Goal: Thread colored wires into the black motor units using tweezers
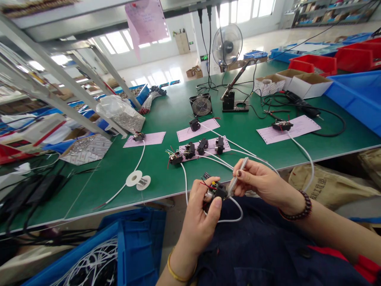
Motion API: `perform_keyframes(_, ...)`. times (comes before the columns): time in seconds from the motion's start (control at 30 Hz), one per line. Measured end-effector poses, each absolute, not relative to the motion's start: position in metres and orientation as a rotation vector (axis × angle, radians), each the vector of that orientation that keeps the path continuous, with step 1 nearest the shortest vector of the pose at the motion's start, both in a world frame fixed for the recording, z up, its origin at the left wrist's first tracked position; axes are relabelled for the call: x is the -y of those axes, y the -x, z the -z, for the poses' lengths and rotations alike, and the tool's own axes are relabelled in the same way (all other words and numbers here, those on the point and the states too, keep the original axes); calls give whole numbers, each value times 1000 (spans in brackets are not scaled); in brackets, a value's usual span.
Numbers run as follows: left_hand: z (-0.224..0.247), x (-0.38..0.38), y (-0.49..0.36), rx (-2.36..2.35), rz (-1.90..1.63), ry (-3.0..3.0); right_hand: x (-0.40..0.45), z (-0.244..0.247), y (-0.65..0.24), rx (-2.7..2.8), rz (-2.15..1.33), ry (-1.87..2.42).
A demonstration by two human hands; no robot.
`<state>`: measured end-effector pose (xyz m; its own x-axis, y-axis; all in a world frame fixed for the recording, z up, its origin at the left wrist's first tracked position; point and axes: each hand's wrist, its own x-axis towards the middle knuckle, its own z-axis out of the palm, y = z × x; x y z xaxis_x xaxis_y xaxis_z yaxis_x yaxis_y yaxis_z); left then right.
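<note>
My left hand (193,226) is wrapped around a small black assembly (219,192) with a silvery round part, a yellow spot and thin red and black wires. A white cable hangs from it in a loop over my lap. In the fingers of my right hand (264,180) is a pinched flat silver tool, apparently tweezers (239,171), its lower end against the right side of the assembly. What the tip touches is hidden. Several similar black assemblies (203,146) with white cables stand just beyond my hands on a pink paper slip (228,145).
On the green bench (160,174) lie a solder spool (144,182), a soldering iron in its stand (235,85) and a small square fan (201,105). Another assembly (282,126) rests on pink paper at right. A blue crate (139,238) with white cables stands below the bench's left edge.
</note>
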<state>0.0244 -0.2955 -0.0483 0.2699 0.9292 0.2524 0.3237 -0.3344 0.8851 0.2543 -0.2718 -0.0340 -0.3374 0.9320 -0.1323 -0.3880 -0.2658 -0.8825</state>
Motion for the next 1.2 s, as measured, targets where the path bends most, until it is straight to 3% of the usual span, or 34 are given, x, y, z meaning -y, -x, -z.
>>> perform_keyframes(0.17, 47, 293, -25, -1117, -1067, -1780, 275, 29, -255, 1103, -1556, 854)
perform_keyframes(0.6, 40, 294, -30, -1265, -1053, -1825, 306, 19, -245, 1800, -395, 994)
perform_keyframes(0.67, 41, 294, -30, -1245, -1041, -1821, 304, 21, -244, 1778, -470, 979)
perform_keyframes(0.87, 47, 294, -24, -1105, -1070, -1822, 291, 21, -246, 1331, -1209, 841)
perform_keyframes(1.2, 49, 296, -22, -1040, -1075, -1775, 289, 16, -246, 1168, -1434, 733)
